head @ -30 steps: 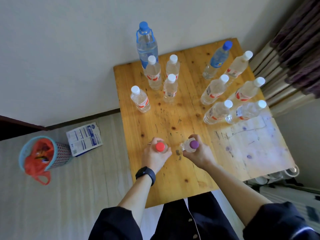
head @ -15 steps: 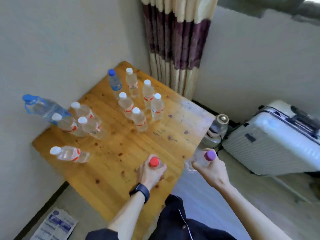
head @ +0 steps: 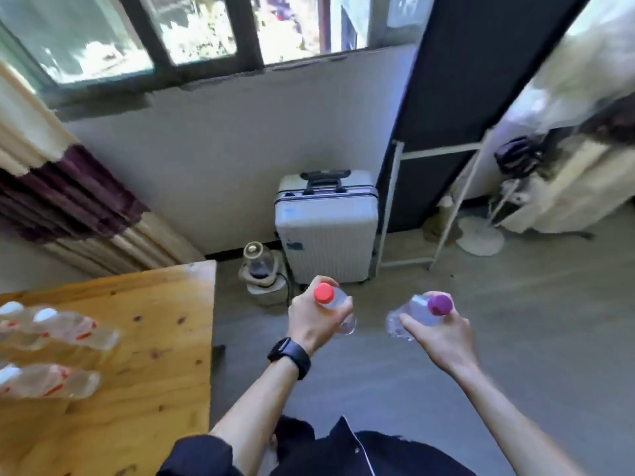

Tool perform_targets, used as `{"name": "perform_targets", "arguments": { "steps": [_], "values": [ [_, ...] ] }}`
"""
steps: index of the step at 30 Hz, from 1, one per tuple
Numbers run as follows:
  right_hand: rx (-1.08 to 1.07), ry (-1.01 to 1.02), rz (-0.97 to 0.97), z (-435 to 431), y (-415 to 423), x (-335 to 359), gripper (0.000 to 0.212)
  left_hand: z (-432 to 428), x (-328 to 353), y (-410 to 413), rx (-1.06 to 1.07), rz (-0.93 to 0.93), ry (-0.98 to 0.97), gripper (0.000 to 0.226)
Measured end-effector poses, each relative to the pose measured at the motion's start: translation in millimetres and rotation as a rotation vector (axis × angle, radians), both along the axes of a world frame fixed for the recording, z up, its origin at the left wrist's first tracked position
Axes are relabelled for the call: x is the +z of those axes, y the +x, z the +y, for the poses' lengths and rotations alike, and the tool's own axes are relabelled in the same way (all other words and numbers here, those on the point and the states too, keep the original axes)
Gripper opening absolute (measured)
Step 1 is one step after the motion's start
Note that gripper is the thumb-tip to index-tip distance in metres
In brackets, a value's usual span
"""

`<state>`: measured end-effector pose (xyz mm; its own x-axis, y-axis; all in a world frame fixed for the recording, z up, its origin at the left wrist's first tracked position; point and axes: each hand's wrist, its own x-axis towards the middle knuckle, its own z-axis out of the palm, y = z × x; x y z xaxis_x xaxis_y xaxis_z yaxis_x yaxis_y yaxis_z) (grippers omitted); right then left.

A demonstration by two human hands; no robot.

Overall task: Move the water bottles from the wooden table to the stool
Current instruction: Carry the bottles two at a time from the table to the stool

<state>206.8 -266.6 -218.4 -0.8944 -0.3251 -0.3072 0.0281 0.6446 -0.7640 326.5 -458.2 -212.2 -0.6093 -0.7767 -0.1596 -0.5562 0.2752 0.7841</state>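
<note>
My left hand (head: 314,321) grips a clear water bottle with a red cap (head: 324,293), held over the grey floor to the right of the wooden table (head: 161,355). A clear bottle with a purple cap (head: 438,305) is in my right hand (head: 436,333), further right and also above the floor. Both bottles are off the table. A few white-capped bottles with red labels (head: 68,329) stand blurred at the table's left edge. No stool is in view.
A white suitcase (head: 326,231) stands against the wall under the window. A small kettle-like appliance (head: 259,266) sits on the floor beside it. A metal rack frame (head: 433,207) and a fan base (head: 479,240) lie further right. A curtain (head: 68,207) hangs at left.
Both hands have lifted their bottles off the table and carried them right. My view has swung right, away from the table toward the suitcase and window.
</note>
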Motion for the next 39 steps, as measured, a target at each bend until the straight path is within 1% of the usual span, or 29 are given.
{"name": "perform_targets", "arguments": {
  "steps": [7,10,16,23,27,31,34,39],
  "values": [
    [-0.260,0.011,0.118,178.6,-83.5,46.0,0.040,147.0,39.9,-170.2,-0.409,0.045,0.032,0.029],
    [-0.417,0.015,0.186,248.0,-109.4,59.4,0.037,209.8,53.3,-234.5,-0.590,0.060,0.027,0.032],
    [-0.717,0.084,0.306,381.7,-157.8,79.8,0.047,352.1,80.7,-354.6,-0.912,0.150,-0.033,0.030],
    [-0.991,0.153,0.411,531.7,-251.0,108.8,0.050,522.7,104.9,-492.4,-1.206,0.209,0.015,0.026],
    [-1.088,0.217,0.386,606.8,-294.8,119.2,0.049,612.3,109.8,-560.3,-1.354,0.185,0.020,0.026],
    [-1.207,0.232,0.369,676.4,-325.0,117.5,0.052,702.4,107.7,-622.6,-1.495,0.185,0.023,0.027],
    [-1.297,0.225,0.340,729.3,-343.0,106.3,0.052,769.6,100.1,-660.0,-1.556,0.146,0.032,0.028],
    [-1.333,0.271,0.264,834.5,-392.6,82.9,0.054,879.9,81.6,-724.1,-1.613,0.109,0.046,0.026]
  ]
}}
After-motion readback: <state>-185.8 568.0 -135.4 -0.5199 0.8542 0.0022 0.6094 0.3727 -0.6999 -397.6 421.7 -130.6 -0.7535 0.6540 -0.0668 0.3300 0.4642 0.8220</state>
